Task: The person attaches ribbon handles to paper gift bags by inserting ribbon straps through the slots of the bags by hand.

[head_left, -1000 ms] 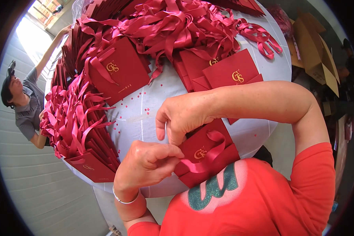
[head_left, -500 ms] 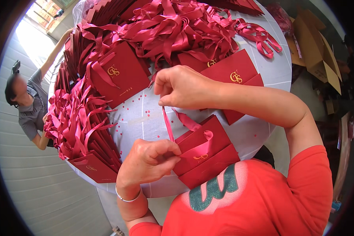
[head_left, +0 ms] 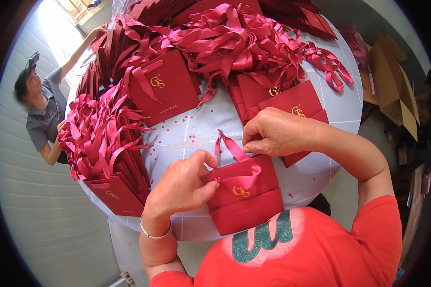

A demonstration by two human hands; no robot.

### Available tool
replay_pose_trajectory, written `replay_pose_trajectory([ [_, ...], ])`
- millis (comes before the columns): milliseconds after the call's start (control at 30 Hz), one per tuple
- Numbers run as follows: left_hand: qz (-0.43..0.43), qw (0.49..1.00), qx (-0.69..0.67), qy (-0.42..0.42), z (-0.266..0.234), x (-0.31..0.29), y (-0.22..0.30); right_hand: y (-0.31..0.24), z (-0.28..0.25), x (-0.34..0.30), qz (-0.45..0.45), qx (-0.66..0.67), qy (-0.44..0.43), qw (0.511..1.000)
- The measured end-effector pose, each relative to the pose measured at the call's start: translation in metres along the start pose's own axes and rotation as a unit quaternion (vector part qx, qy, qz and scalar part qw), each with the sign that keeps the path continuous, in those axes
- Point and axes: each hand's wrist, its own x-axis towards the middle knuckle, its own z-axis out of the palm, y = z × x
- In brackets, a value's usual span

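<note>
A dark red paper gift bag (head_left: pixel 246 215) with a gold emblem lies at the table's near edge, in front of me. One pink ribbon handle (head_left: pixel 244 182) droops across its front; another ribbon (head_left: pixel 232 147) stands in a narrow loop above its top edge. My left hand (head_left: pixel 179 184) clasps the bag's upper left corner, the thumb on the front beside the ribbon's end and the index finger by the top edge. My right hand (head_left: pixel 278 131) is closed, its fingertips against the raised ribbon's right side. Whether ribbon is between those fingertips is hidden.
Red bags with ribbons (head_left: pixel 107 138) stand packed at the left. A heap of pink ribbons (head_left: pixel 239 43) covers the far side, with flat bags (head_left: pixel 165 91) before it. Small red dots scatter on the white tabletop (head_left: pixel 177 138). A co-worker (head_left: pixel 43 105) stands left; open cardboard boxes (head_left: pixel 390 76) are at right.
My right hand has let go of the ribbon stretched upward and moved right and down toward the bag. That ribbon now forms a loop. My left hand has shifted slightly up, its fingers wider apart.
</note>
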Motion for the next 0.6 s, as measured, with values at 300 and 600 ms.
replay_pose_trajectory([
  [300,0.011,0.992,0.124,0.007,-0.001,0.008,-0.011,0.005,0.009,0.027,-0.112,-0.167,0.163,0.966],
  [600,0.017,0.991,0.131,0.004,0.003,0.007,-0.008,-0.009,0.016,0.068,-0.033,-0.214,0.016,0.976],
])
